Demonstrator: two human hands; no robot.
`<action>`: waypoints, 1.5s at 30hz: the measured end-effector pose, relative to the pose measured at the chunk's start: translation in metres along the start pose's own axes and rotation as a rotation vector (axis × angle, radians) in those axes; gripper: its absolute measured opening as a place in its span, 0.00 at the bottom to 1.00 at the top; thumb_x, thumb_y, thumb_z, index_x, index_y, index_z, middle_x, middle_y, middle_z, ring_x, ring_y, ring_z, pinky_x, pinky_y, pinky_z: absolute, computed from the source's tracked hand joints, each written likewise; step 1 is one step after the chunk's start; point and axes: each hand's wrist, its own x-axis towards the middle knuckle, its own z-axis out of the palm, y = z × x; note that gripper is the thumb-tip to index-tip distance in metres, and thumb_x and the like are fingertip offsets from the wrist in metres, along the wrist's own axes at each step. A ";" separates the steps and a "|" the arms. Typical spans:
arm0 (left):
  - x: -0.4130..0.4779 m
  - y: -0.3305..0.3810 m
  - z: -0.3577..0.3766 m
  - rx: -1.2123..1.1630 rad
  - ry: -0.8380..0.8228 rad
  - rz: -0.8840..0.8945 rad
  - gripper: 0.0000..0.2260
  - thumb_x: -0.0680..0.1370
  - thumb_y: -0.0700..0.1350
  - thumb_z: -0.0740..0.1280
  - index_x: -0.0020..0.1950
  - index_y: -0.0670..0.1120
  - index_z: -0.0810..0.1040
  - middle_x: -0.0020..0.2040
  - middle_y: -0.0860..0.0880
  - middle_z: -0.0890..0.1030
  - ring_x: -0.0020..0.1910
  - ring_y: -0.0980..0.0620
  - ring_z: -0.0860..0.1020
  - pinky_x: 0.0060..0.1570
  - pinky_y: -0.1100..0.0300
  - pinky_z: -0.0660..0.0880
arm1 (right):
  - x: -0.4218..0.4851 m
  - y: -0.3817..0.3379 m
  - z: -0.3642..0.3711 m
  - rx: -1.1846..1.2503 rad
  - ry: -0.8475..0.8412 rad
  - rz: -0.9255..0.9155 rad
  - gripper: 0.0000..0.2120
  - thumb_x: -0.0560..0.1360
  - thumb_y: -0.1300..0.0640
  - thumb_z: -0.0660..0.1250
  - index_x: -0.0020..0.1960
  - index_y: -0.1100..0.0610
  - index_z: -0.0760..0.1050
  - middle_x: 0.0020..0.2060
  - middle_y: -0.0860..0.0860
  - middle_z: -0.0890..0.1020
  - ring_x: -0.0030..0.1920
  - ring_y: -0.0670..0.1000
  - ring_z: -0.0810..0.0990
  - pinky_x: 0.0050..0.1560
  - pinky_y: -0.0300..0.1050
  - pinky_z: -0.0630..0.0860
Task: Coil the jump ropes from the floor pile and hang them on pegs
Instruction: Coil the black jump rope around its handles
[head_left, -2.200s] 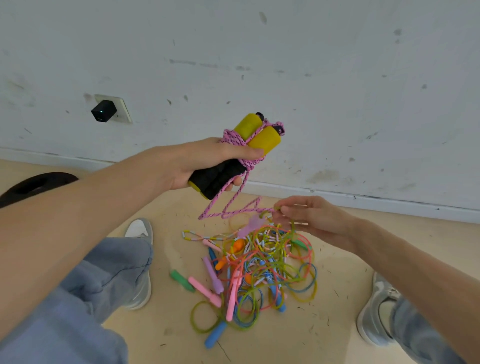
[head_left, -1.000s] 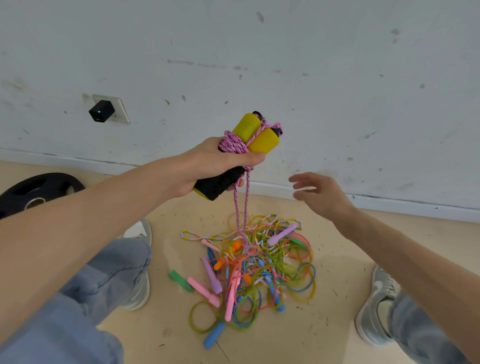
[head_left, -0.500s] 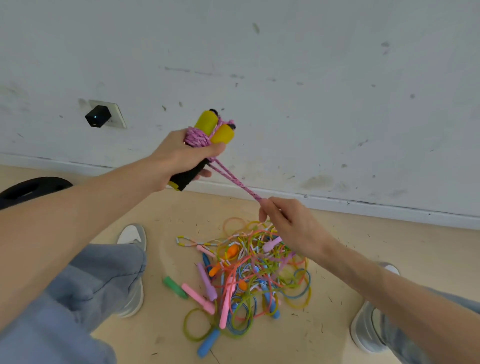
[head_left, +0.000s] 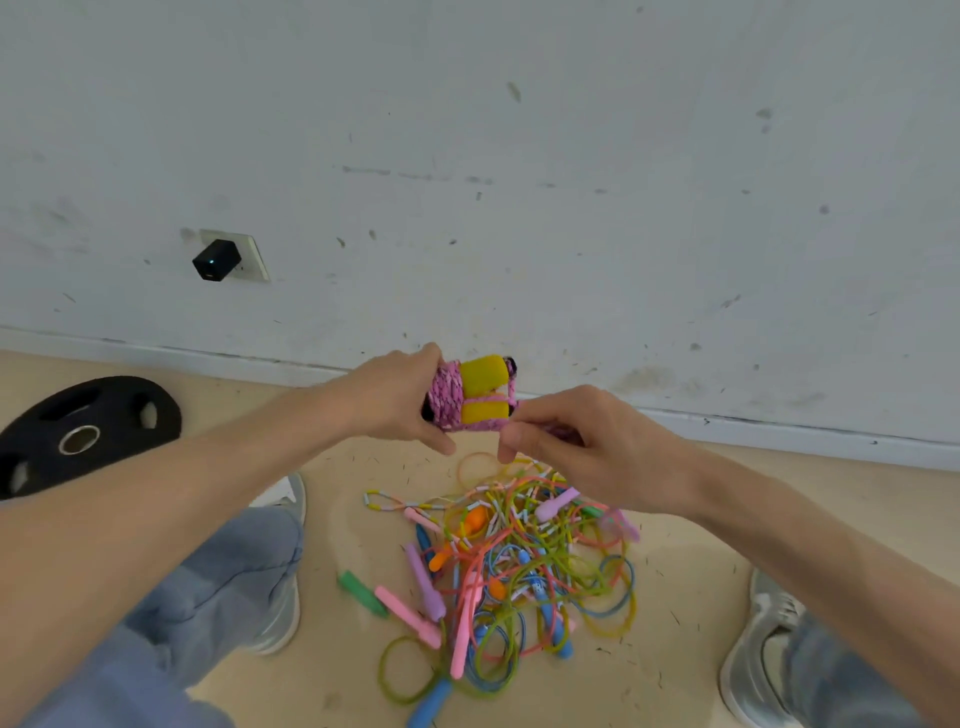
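Note:
My left hand (head_left: 395, 400) grips a pink braided jump rope (head_left: 448, 397) wound around its two yellow foam handles (head_left: 483, 395), held above the floor in front of the wall. My right hand (head_left: 576, 447) sits just right of the bundle and pinches the rope's loose pink end close against the handles. Below both hands, a tangled pile of jump ropes (head_left: 514, 561) in green, pink, orange, blue and purple lies on the beige floor. No pegs are in view.
A black weight plate (head_left: 78, 431) lies on the floor at the left. A black plug (head_left: 215, 260) sits in a wall socket. My knees and grey shoes (head_left: 763, 654) flank the pile; the white wall stands close ahead.
My left hand lowered and turned the bundle. My right hand, which pulled the pink rope end taut to the lower right, came up next to the handles; no rope hangs down any more.

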 end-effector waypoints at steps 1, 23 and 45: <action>-0.002 0.010 0.007 0.024 0.015 0.037 0.40 0.62 0.69 0.79 0.59 0.46 0.66 0.49 0.47 0.79 0.46 0.46 0.77 0.38 0.52 0.70 | 0.003 -0.004 -0.003 -0.045 0.006 -0.022 0.14 0.84 0.52 0.65 0.42 0.53 0.82 0.25 0.46 0.66 0.27 0.45 0.64 0.30 0.35 0.61; -0.042 0.051 0.010 -0.815 -0.031 0.342 0.13 0.74 0.43 0.79 0.56 0.47 0.81 0.46 0.50 0.87 0.43 0.53 0.85 0.47 0.54 0.81 | -0.015 0.076 -0.004 0.636 0.013 0.404 0.20 0.82 0.63 0.66 0.33 0.50 0.77 0.28 0.48 0.62 0.28 0.47 0.57 0.28 0.39 0.57; -0.059 0.047 0.018 -0.784 0.126 -0.078 0.07 0.77 0.46 0.76 0.47 0.45 0.80 0.36 0.47 0.84 0.29 0.58 0.78 0.31 0.66 0.73 | -0.041 0.009 0.032 -0.422 0.026 0.158 0.18 0.86 0.40 0.54 0.46 0.50 0.73 0.39 0.51 0.85 0.40 0.56 0.80 0.44 0.55 0.77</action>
